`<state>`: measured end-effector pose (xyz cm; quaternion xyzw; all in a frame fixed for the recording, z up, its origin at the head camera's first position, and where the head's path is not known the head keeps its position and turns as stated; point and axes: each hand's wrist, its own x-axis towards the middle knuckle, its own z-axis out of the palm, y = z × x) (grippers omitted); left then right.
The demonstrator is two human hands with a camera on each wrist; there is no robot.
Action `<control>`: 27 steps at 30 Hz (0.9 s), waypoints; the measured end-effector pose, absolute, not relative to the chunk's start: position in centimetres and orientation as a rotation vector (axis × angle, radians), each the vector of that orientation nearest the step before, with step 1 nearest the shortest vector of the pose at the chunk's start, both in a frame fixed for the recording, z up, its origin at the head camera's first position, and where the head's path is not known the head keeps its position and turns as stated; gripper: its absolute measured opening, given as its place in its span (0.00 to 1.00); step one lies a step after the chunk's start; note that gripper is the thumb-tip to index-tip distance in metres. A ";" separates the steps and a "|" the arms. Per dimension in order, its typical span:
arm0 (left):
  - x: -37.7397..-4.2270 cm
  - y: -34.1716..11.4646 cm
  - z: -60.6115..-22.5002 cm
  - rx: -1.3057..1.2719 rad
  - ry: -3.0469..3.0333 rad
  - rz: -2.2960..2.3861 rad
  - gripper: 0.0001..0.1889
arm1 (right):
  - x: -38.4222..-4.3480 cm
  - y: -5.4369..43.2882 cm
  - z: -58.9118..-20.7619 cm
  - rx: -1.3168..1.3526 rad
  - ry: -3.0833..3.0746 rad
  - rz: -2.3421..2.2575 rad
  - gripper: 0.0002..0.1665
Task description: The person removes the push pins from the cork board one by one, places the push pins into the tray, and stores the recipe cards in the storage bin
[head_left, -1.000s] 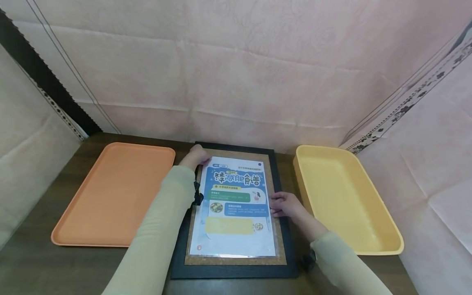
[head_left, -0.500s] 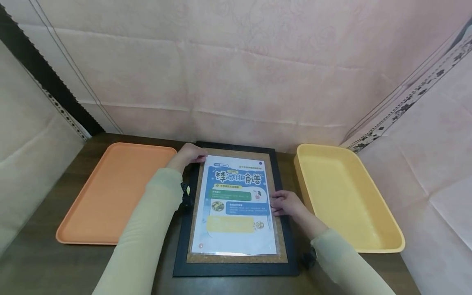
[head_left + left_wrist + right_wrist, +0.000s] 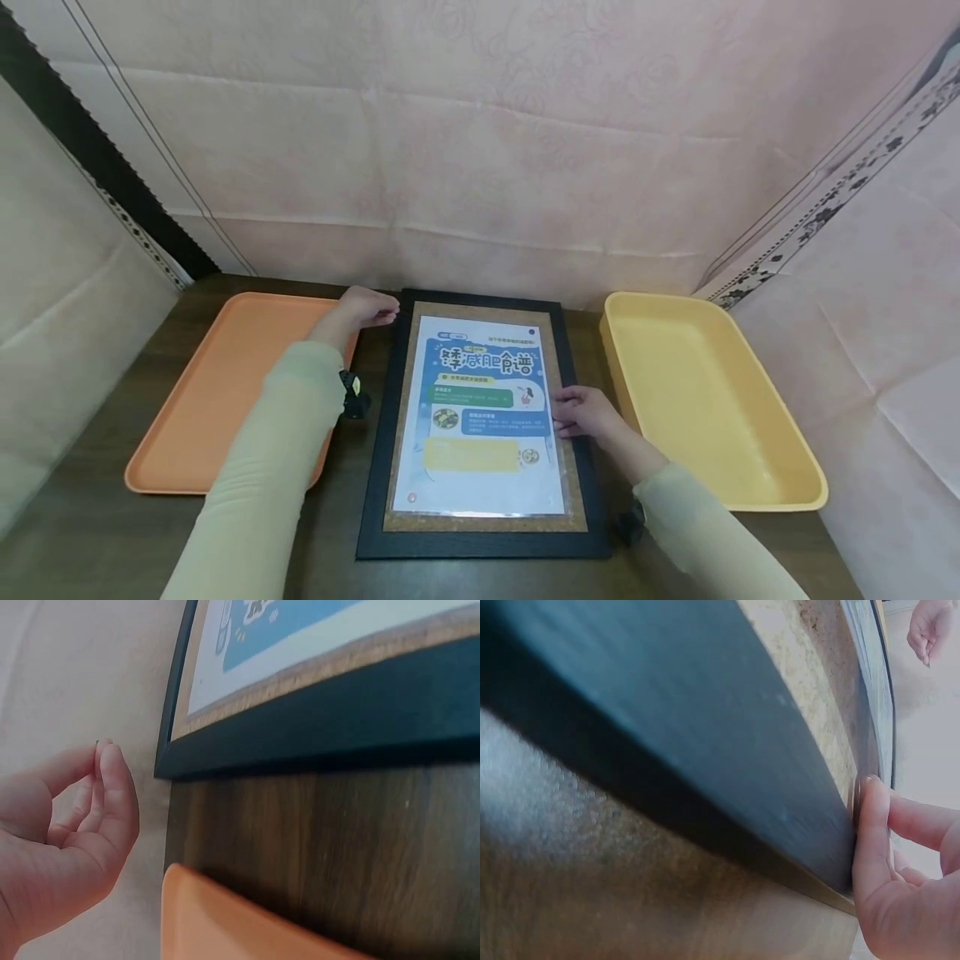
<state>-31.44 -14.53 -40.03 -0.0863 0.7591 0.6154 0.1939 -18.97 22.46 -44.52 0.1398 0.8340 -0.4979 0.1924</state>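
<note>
Head view: the left arm in a pale green sleeve (image 3: 240,483) reaches forward over the flat orange rectangular tray (image 3: 213,375), wrist bent so that the left hand (image 3: 367,307) points rightward. Its fingers are curled and drawn together. Just right of this hand, apart from it, lies the black rectangular frame (image 3: 387,433) with a brown cork panel (image 3: 487,523). The white-and-blue printed sheet (image 3: 480,417) lies on the cork, right of the left hand and directly left of the right hand (image 3: 587,414). The right forearm comes in from the near right; that hand rests its half-bent fingers on the sheet's right edge. The yellow deep rectangular bin (image 3: 720,400) stands right of the right hand.

Left wrist view: thumb and forefinger meet in a pinch, the other fingers folding behind. A tiny dark-green object (image 3: 97,742) shows between the tips, too small to identify. The frame's corner is beside the fingertips, not touching.

Right wrist view: thumb and forefinger bend toward each other, tips at the edge of cork and sheet. Whether they grip anything cannot be told. The left hand shows beyond, fingertips together.
</note>
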 end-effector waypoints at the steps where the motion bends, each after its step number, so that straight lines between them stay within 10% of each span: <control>1: -31.4 -14.6 -39.9 -0.245 2.152 1.699 0.18 | -19.0 22.5 -44.5 0.392 2.345 -1.395 0.24; 27: -28.9 -22.6 -40.5 -0.244 2.118 1.703 0.22 | -18.8 22.4 -44.2 0.356 2.370 -1.375 0.25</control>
